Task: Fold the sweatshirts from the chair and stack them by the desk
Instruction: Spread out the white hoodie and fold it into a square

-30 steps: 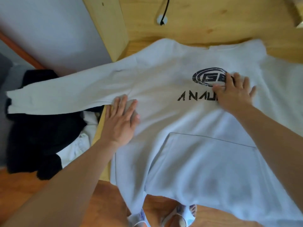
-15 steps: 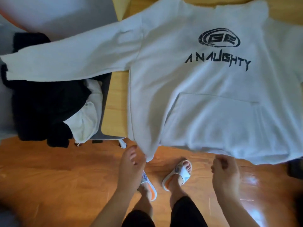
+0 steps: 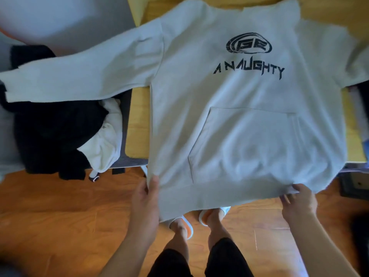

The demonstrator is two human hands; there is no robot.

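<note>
A: Hand pose?

B: Both forearms come in from the bottom edge, hands at the hem of the white sweatshirt (image 3: 229, 124). Left hand (image 3: 146, 198) sits at the hem's left corner, thumb on top of the fabric, fingers curled under: grip clamped on the cloth. Right hand (image 3: 299, 198) is at the right end of the hem, fingers bunched into a fold of fabric, grip also closed on the sweatshirt.

A: Where's the garment?

B: Spread face up on the desk (image 3: 137, 120). The hem band hangs past the near desk edge, over the wooden floor (image 3: 60, 216) and above the person's feet in white slippers (image 3: 184, 222).

A: Orientation?

B: Long axis runs near to far. Neck end points away from the person, hem toward them. Black print "A NAUGHTY" with an oval logo above it reads upright from the camera. Kangaroo pocket is below the print, opening sides angled.

A: Sleeves?

B: Left sleeve (image 3: 79, 76) stretches straight out sideways, off the desk and across the chair (image 3: 125, 136). Right sleeve runs out of view on the right; can't tell how it lies.

A: Chair contents?

B: A black garment (image 3: 50, 126) piled up, a white one (image 3: 107, 136) beside it, both under the outstretched sleeve's cuff end.
</note>
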